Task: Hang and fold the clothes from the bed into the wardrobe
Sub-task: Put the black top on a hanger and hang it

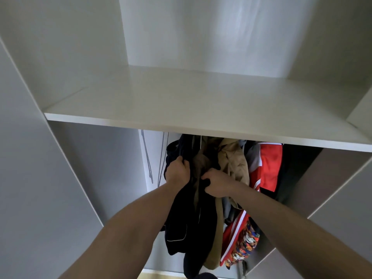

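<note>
Item logged: dark navy garment (181,224), hanging in the wardrobe (201,101) below the white shelf, just left of tan clothes (231,158) and a red jersey (269,164). I saw my left grip (178,171) clenched round its upper edge and my right grip (218,183) pinching its fabric. Bare wire hangers (150,158) hung at far left.

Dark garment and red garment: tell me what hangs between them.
In the head view, tan garments and a bit of grey cloth hang between the dark garment and the red garment.
</note>
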Demonstrator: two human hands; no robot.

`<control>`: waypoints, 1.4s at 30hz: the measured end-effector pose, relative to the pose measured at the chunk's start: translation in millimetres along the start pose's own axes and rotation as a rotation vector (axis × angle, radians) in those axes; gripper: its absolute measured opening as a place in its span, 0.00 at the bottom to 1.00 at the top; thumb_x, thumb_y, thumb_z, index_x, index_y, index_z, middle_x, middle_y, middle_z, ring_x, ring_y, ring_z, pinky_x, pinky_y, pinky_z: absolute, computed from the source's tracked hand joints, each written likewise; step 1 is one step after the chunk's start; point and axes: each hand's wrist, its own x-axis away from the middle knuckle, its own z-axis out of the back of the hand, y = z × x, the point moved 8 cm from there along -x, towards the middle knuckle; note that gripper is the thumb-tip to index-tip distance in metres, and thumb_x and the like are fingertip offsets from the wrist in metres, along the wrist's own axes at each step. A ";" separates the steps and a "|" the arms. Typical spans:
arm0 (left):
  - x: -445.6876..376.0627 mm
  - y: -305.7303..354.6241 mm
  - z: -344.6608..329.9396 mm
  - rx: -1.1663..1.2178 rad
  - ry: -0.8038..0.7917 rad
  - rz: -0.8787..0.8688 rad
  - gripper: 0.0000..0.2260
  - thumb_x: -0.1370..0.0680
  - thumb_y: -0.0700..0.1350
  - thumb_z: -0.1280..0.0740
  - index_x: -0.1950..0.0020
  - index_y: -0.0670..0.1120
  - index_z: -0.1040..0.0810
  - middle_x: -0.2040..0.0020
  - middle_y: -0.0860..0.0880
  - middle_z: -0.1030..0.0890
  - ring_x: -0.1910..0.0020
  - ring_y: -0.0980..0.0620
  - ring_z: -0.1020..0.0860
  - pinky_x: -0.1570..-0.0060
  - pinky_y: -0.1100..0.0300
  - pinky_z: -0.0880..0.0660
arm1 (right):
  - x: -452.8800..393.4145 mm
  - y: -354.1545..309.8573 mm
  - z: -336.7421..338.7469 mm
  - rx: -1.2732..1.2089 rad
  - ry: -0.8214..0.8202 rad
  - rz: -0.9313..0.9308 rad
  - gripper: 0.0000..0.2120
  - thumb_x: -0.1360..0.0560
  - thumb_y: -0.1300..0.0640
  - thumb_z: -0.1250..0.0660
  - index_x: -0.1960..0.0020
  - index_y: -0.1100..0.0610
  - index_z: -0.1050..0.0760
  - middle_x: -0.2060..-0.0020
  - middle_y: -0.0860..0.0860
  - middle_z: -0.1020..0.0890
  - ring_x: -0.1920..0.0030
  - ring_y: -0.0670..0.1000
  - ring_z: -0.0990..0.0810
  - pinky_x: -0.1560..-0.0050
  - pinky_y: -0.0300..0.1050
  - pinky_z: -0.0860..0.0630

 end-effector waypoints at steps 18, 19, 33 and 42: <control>29.0 -62.8 66.7 0.086 0.007 0.000 0.13 0.23 0.51 0.29 0.43 0.56 0.31 0.57 0.59 0.23 0.60 0.59 0.23 0.65 0.64 0.30 | 32.7 -20.2 -4.3 -0.481 0.414 0.014 0.19 0.23 0.60 0.30 0.34 0.47 0.23 0.37 0.45 0.29 0.46 0.38 0.23 0.52 0.22 0.29; 28.5 -70.2 73.9 0.069 0.024 0.018 0.16 0.23 0.51 0.29 0.41 0.55 0.32 0.57 0.58 0.24 0.62 0.60 0.24 0.66 0.64 0.32 | 35.9 -21.6 -7.0 -0.513 0.429 0.006 0.19 0.23 0.60 0.30 0.34 0.46 0.23 0.36 0.45 0.29 0.44 0.38 0.24 0.51 0.22 0.29; -5.9 -94.4 51.6 0.127 -0.290 0.140 0.06 0.18 0.49 0.33 0.48 0.48 0.19 0.56 0.48 0.16 0.61 0.51 0.19 0.54 0.58 0.21 | 76.1 -50.9 -39.0 -0.713 0.477 -0.138 0.20 0.24 0.65 0.29 0.34 0.52 0.22 0.37 0.47 0.27 0.37 0.49 0.24 0.40 0.40 0.23; 23.3 -77.6 85.9 0.348 -0.147 0.118 0.11 0.17 0.49 0.34 0.51 0.43 0.21 0.63 0.45 0.18 0.67 0.45 0.16 0.69 0.52 0.18 | 121.6 -44.1 -74.7 -0.757 0.480 -0.224 0.18 0.22 0.63 0.29 0.34 0.51 0.22 0.37 0.46 0.28 0.41 0.45 0.21 0.56 0.28 0.25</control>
